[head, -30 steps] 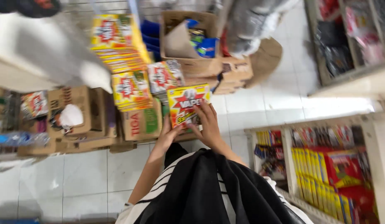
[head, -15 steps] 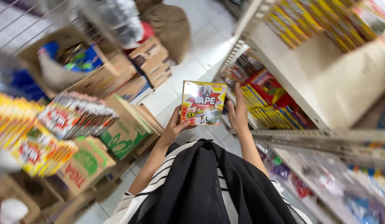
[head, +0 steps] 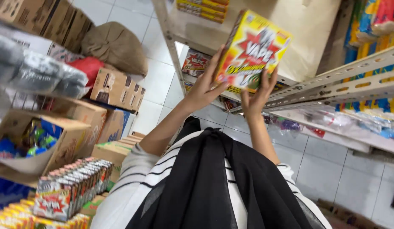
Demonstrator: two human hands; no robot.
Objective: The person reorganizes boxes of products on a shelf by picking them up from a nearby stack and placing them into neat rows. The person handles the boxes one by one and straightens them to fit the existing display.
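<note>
— White floor tiles [head: 163, 80] run between the shelving, and cartons crowd the aisle. What else stands about?

— A metal shelf rack [head: 332, 85] of slotted angle bars rises on the right, with coloured packets on its upper boards. On the floor side sit brown cardboard cartons [head: 116, 89], a tan sack [head: 116, 46] lying on top of them, and something red [head: 88, 68] tucked beside the sack.

— And the hands?

— Both are raised toward the rack, holding one yellow box [head: 252, 53] with a red starburst on its face. The left hand [head: 203, 87] has its fingers spread along the box's left edge and lower corner, thumb across the front. The right hand [head: 258, 95] grips from below, fingers curled up over the bottom edge – closed on the box, not loose.

— Where exactly is the box?

— Up in the air, tilted, in front of the pale back panel of the rack and just above a shelf edge (whether it touches that edge, I cannot tell). A similar red-and-yellow box [head: 197, 63] stands on a lower shelf behind the left hand.

— Anything nearer the camera?

— A row of small boxes [head: 74, 186] packed on end at lower left, an open carton [head: 40, 144] with blue and green packets above it, and the person's striped sleeves under a black garment [head: 214, 186].
</note>
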